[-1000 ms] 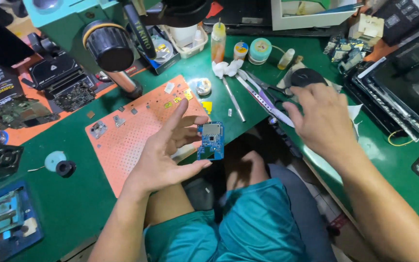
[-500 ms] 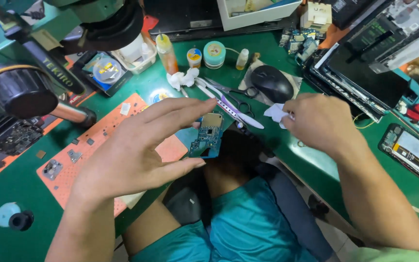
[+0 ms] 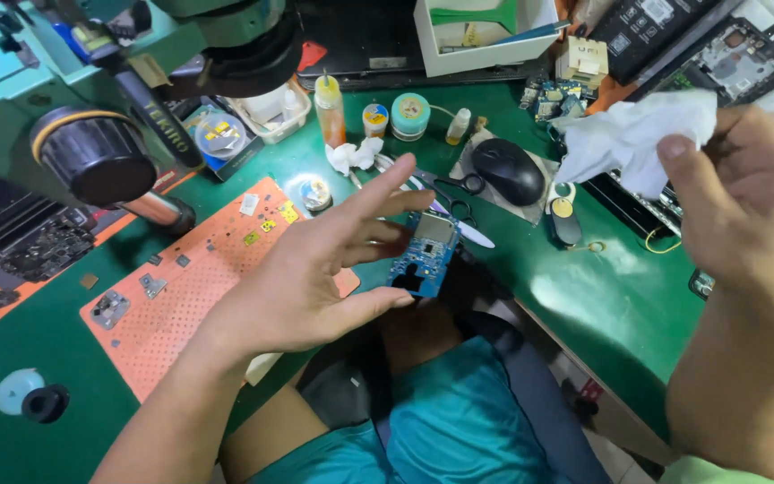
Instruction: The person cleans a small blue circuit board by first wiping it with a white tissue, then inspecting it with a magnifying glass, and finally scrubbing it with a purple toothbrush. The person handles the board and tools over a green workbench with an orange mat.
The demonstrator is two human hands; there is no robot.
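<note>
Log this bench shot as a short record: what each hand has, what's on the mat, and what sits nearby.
left hand: left hand pinches a small blue circuit board by its edges, fingers spread
right hand: right hand holds up a crumpled white tissue
work surface: green bench with an orange perforated mat carrying small loose parts
nearby: black mouse, scissors, amber squeeze bottle, microscope at upper left
</note>
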